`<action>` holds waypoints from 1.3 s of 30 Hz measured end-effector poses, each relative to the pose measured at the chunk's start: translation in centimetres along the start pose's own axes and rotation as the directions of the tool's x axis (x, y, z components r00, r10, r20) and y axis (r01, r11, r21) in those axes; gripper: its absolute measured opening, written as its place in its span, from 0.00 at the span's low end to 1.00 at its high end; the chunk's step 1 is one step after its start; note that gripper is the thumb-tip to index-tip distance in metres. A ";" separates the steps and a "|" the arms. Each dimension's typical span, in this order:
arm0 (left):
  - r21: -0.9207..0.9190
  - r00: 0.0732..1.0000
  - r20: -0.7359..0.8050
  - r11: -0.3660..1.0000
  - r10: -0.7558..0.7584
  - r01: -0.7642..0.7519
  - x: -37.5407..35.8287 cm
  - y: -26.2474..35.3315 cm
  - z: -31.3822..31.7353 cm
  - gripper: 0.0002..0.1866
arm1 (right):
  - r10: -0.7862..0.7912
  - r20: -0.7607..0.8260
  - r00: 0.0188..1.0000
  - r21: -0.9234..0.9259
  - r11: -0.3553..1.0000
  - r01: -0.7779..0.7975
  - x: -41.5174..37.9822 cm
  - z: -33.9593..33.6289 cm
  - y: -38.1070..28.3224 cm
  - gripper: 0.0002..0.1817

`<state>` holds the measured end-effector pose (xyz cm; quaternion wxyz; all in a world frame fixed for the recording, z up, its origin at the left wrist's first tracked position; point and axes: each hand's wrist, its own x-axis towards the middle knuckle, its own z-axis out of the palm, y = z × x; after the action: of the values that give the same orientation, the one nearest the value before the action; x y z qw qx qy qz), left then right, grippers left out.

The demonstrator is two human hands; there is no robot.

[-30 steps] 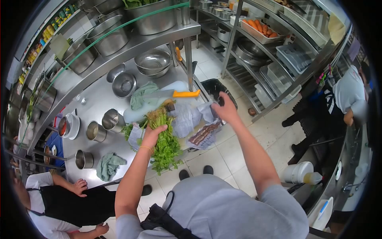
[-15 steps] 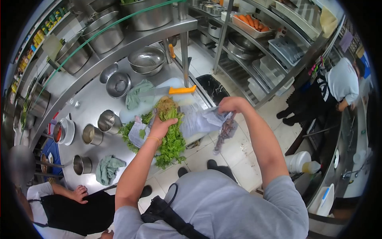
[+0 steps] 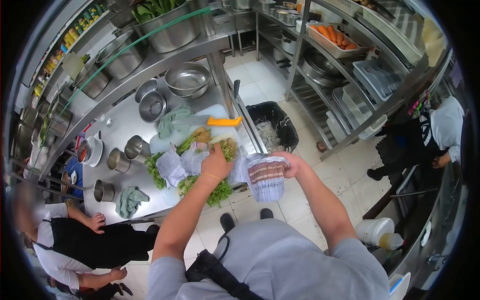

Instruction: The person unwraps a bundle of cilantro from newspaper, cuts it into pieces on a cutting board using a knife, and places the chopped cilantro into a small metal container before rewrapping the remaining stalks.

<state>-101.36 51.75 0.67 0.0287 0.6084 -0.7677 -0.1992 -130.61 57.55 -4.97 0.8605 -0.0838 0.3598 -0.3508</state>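
Observation:
My left hand (image 3: pixel 216 164) is closed round the root end of a bunch of leafy greens (image 3: pixel 219 194), low over the near edge of the steel table. More greens lie to its left, partly covered by crumpled printed paper (image 3: pixel 171 168). My right hand (image 3: pixel 290 164) grips a sheet of printed paper (image 3: pixel 266 177), which hangs past the table edge. Behind my left hand, a knife with an orange handle (image 3: pixel 224 121) lies across the white cutting board (image 3: pixel 216 111), beside a green cloth (image 3: pixel 172 121).
Metal bowls (image 3: pixel 187 80) and steel pots (image 3: pixel 118 160) stand on the table. A black bin (image 3: pixel 286 131) is on the floor beyond its right edge. A person in a black apron (image 3: pixel 95 240) is at the left; another person (image 3: pixel 445 125) stands far right, beyond shelving (image 3: pixel 312 95).
The view has shifted, showing more of the bin. My left hand has moved right onto the bunch's root end. The paper in my right hand now hangs down with its printed side showing.

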 end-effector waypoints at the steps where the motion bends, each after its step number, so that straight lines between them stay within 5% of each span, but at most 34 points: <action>1: 0.005 1.000 -0.001 1.000 -0.011 0.011 -0.5 0.3 -0.4 0.58 | -0.006 0.113 0.994 0.058 0.998 -0.001 -0.4 0.7 0.4 0.17; 4: -0.004 0.999 -0.036 1.000 -0.006 0.006 -1.9 1.3 -1.7 0.57 | -0.037 0.231 0.972 0.118 0.993 0.010 0.1 1.9 0.2 0.18; 6: 0.182 0.973 -0.192 0.979 0.126 -0.091 -3.1 1.6 -2.6 0.51 | -0.070 0.172 0.983 0.106 0.993 0.052 0.8 2.6 0.4 0.19; 8: -0.084 0.911 -0.266 0.934 0.315 -0.347 -4.5 1.9 -4.4 0.45 | -0.005 0.369 0.930 0.098 0.995 -0.034 -0.5 5.4 -0.5 0.19; 9: -0.248 0.918 -0.257 0.897 0.302 -0.365 -5.2 2.6 -4.6 0.39 | -0.079 0.340 0.937 0.061 0.996 0.061 0.5 4.7 0.1 0.18; 10: -0.698 0.953 -0.170 0.653 0.249 -0.295 -5.2 3.0 -3.5 0.35 | -0.137 0.380 0.915 0.145 0.986 0.087 1.4 3.4 0.6 0.16; 11: -0.779 0.979 -0.003 0.613 0.202 -0.129 -5.9 3.6 -4.1 0.32 | -0.142 0.362 0.921 0.139 0.986 0.098 2.9 3.5 1.2 0.15; 13: -0.897 0.950 0.128 0.443 0.283 -0.012 -5.6 3.6 -2.5 0.32 | -0.139 0.070 0.988 0.156 0.980 0.127 1.8 6.4 1.0 0.16; 17: -0.900 0.919 0.274 0.411 0.284 0.142 -5.0 4.4 -3.3 0.31 | -0.184 0.137 0.973 0.109 0.980 0.170 3.0 7.0 1.5 0.13; 19: -0.956 0.936 0.241 0.228 0.255 0.184 -3.8 3.6 -3.3 0.31 | -0.215 0.061 0.975 0.101 0.973 0.208 1.8 8.6 1.8 0.13; 21: -0.951 0.942 0.213 0.275 0.260 0.139 -3.5 2.7 -4.8 0.31 | -0.244 -0.027 0.969 0.104 0.964 0.246 1.1 8.7 2.0 0.13; 23: -0.961 0.933 0.100 0.275 0.346 0.001 -3.4 1.8 -7.2 0.30 | -0.272 0.055 0.961 0.105 0.959 0.265 1.1 9.0 2.4 0.12; 26: -0.961 0.871 0.142 0.275 0.470 0.009 -4.7 2.0 -13.2 0.30 | -0.332 -0.003 0.943 0.188 0.926 0.326 -1.3 11.8 3.1 0.15; 28: -0.812 0.931 -0.110 0.509 0.347 -0.285 -4.0 -0.5 -14.5 0.30 | -0.334 0.155 0.930 0.213 0.930 0.298 -1.6 12.7 2.8 0.21; 29: -0.760 0.953 -0.064 0.604 0.298 -0.239 -4.0 -2.0 -15.9 0.30 | -0.339 0.013 0.941 0.106 0.936 0.336 -1.3 12.9 3.4 0.24; 31: -0.592 0.937 -0.207 0.727 0.281 -0.348 -3.8 -4.4 -17.4 0.30 | -0.329 -0.043 0.943 -0.067 0.943 0.326 -0.6 13.5 3.1 0.29; 35: -0.498 0.968 -0.199 0.836 0.150 -0.232 -3.8 -6.5 -20.0 0.29 | -0.512 -0.167 0.843 -0.408 0.814 0.414 0.3 14.4 2.7 0.17; 37: -0.429 0.972 -0.199 0.881 0.122 -0.198 -3.2 -7.6 -19.6 0.29 | -0.703 -0.152 0.695 -0.846 0.456 0.276 1.8 12.7 3.4 0.15; 38: -0.349 0.962 -0.245 0.915 0.120 -0.203 -2.4 -9.4 -18.8 0.28 | -0.763 -0.068 0.643 -0.918 0.300 0.260 2.7 12.4 4.1 0.17; 39: -0.261 0.949 -0.290 0.944 0.124 -0.203 -1.6 -10.7 -18.0 0.28 | -0.762 -0.062 0.644 -0.919 0.295 0.260 3.6 12.1 4.7 0.17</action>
<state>-85.89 46.49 13.84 0.2377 0.5529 -0.7675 -0.2208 -118.06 57.36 -0.02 0.4056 -0.5165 0.6387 -0.4010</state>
